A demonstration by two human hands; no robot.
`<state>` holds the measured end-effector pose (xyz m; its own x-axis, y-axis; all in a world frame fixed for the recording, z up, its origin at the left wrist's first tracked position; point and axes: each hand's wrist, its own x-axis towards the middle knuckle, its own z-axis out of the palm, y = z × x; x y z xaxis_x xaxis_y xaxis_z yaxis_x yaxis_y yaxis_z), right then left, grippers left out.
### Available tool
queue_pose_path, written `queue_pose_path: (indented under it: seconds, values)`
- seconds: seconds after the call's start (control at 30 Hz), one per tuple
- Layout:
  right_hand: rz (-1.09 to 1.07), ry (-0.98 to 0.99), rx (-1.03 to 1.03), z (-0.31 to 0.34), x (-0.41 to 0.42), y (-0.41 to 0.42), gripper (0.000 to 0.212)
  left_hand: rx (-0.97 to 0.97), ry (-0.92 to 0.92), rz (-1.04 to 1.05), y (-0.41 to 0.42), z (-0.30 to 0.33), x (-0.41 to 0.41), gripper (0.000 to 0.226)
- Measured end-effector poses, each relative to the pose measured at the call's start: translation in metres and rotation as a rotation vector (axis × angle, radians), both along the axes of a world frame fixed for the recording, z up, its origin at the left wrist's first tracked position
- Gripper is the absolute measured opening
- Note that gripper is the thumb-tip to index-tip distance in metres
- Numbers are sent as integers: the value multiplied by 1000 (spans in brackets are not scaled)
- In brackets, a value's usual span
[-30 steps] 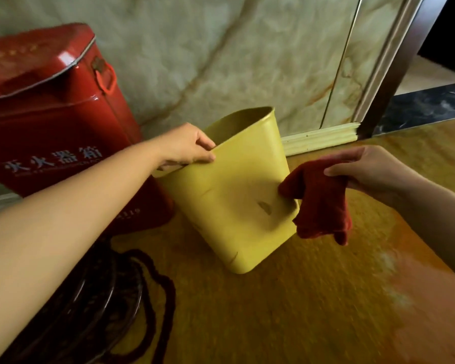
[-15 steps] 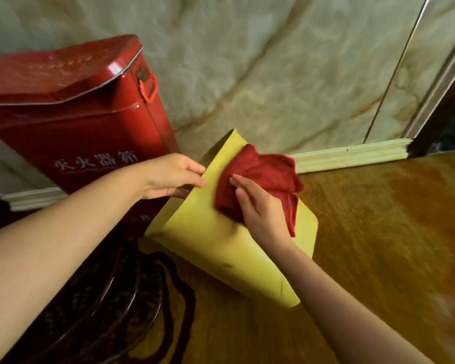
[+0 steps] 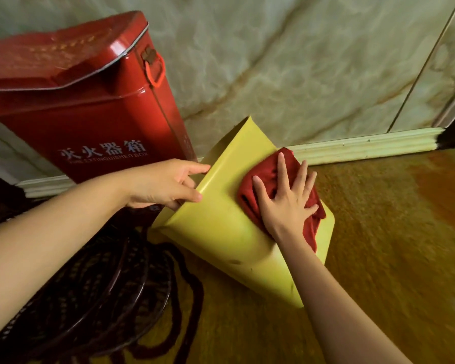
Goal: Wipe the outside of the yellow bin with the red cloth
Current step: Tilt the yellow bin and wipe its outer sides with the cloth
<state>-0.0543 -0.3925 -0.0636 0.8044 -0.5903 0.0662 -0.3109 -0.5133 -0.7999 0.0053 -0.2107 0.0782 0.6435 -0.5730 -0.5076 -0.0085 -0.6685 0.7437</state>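
Observation:
The yellow bin (image 3: 221, 232) is tipped over on its side on the orange floor, its mouth turned left toward the red box. My left hand (image 3: 166, 185) grips the bin's rim at its upper left edge. The red cloth (image 3: 263, 177) lies bunched on the bin's upward-facing side. My right hand (image 3: 284, 200) lies flat on the cloth with fingers spread, pressing it against the bin. The bin's inside is hidden from view.
A red fire extinguisher box (image 3: 90, 101) stands against the marble wall (image 3: 300, 61) just left of the bin. A dark wire basket with cords (image 3: 95, 285) sits at the lower left. A pale skirting board (image 3: 365, 145) runs along the wall; orange floor (image 3: 392, 245) spreads right.
My right hand brought the cloth from beside the bin onto its side, then slid it down and right with fingers now spread. The bin has tipped further over.

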Motion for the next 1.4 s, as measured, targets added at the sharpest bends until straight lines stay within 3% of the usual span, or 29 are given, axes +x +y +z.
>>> queue_pose_path:
  seconds: [0.17, 0.3, 0.43, 0.53, 0.67, 0.73, 0.87, 0.97, 1.07, 1.13, 1.27, 1.4]
  values:
    - [-262, 210, 258, -34, -51, -14, 70, 16, -55, 8, -4, 0, -3, 68]
    - [-41, 32, 33, -19, -63, 28, 72, 41, -45, -32, -7, 4, -1, 67]
    - [217, -248, -173, 26, -9, 37, 72, 22, -16, -60, -9, 6, -6, 65]
    - [250, -213, -167, 27, 30, -3, 69, 12, -31, -22, -8, 5, 0, 63]
    - [-42, 5, 36, -20, 14, -59, 66, 3, -76, 0, -15, 4, 7, 57]
    - [-63, 14, 28, -37, -14, -60, 71, 23, -104, -3, -17, 1, 8, 59]
    - [124, -157, -190, -36, -60, 2, 73, 37, -117, -17, -16, 1, 10, 63]
    - [265, -299, -354, -6, -39, 33, 75, -3, -30, -69, -19, 7, 5, 56]
    - [307, -305, -274, 19, 5, 8, 68, -120, 29, -101, -15, 5, 5, 52]
    - [275, -197, -145, 13, 22, -23, 62, -109, -57, -69, -4, 1, 5, 45]
    - [71, 10, -9, -23, 8, -72, 60, 56, -349, -134, 21, -11, -8, 11]
    - [112, -7, -4, -28, -27, -56, 67, -27, -424, -82, 10, -10, -14, 12]
